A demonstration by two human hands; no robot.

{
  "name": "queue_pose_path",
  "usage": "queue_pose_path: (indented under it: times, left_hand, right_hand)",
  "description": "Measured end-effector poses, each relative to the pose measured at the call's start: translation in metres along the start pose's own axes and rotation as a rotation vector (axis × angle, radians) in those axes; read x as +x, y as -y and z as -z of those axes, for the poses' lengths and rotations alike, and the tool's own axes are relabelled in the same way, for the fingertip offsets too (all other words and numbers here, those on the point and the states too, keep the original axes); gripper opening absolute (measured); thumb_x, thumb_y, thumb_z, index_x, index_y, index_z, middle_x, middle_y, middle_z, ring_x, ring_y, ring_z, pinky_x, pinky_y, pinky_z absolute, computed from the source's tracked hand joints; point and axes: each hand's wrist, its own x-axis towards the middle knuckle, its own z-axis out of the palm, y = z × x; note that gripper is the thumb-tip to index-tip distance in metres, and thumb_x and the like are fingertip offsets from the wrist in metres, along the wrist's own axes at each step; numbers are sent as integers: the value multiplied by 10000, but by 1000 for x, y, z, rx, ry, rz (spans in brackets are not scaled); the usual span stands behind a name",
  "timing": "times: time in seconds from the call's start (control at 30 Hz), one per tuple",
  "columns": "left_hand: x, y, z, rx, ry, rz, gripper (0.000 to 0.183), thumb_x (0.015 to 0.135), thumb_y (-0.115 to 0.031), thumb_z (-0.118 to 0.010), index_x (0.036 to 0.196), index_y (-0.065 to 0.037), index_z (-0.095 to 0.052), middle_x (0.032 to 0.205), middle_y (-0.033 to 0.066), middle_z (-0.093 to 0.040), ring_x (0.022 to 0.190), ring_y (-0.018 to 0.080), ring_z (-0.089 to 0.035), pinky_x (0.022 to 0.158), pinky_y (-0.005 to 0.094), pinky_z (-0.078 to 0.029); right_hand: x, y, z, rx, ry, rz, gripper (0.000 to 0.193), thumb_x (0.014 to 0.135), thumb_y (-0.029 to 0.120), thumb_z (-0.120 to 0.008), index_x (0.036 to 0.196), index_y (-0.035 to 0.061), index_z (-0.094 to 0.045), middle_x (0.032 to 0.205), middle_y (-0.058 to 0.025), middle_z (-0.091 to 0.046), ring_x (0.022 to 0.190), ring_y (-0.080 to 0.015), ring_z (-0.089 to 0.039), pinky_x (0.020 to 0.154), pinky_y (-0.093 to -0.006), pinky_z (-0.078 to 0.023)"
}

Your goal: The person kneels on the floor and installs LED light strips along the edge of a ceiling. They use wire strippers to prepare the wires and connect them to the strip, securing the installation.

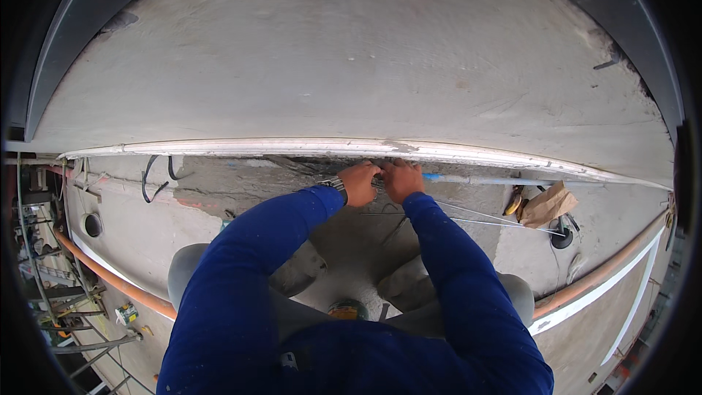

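Observation:
My left hand [359, 183] and my right hand [402, 180] meet just under the white trim [292, 148] at the foot of the wall. Both have their fingers curled and pressed together, close to touching each other. Whatever they pinch is too small and too hidden to name. To the right of my right hand runs a pale conduit pipe [479, 180] with a blue section by the fingers. Thin white wires [490, 222] stretch across the floor from near my right hand toward a dark round opening [561, 238]. A wristwatch [334, 185] sits on my left wrist.
A crumpled brown paper bag [547, 205] lies at right beside a yellow-and-dark object [513, 202]. Black cable ends [150, 179] stick out at left. Behind the ledge runs an orange pipe [117, 280]; scaffold poles [95, 348] stand at lower left. A container [347, 310] rests between my legs.

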Motion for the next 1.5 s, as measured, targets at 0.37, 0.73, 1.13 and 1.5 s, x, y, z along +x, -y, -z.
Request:
queue_pose_path:
  times: [0.37, 0.73, 1.13, 1.5]
  left_hand:
    - [31, 19, -54, -224, -220, 224, 510, 839, -189, -735, 1320, -43, -651, 1304, 188, -690, 1230, 362, -652, 1036, 445, -529]
    - [49, 22, -53, -186, -88, 257, 491, 831, -296, -755, 1267, -77, -700, 1234, 202, -726, 1181, 372, -679, 1002, 445, -539]
    - [77, 39, -44, -394, 226, 340, 457, 875, -101, -741, 1322, -44, -665, 1063, 119, -733, 824, 224, -707, 672, 384, -582]
    - [77, 16, -25, -452, 363, 468, 600, 886, -76, -665, 1474, -43, -548, 1302, 143, -642, 897, 200, -670, 629, 352, -575]
  right_hand:
    - [1, -4, -3, 32, -92, 41, 286, 1025, 362, -570, 1192, 204, -740, 1111, -111, -705, 1131, -331, -658, 981, -523, -436]
    - [-2, -17, -9, 192, -180, 68, 264, 916, 308, -704, 1093, 121, -762, 1134, -106, -676, 1152, -321, -618, 983, -491, -427]
    - [-68, 25, -38, 324, -336, 182, 210, 761, 110, -679, 964, 78, -723, 994, -116, -665, 1032, -380, -624, 895, -487, -494]
    - [-38, 33, -128, 1085, -444, -668, 419, 903, 168, -685, 1269, -32, -645, 1074, -191, -734, 788, -290, -714, 723, -406, -560]
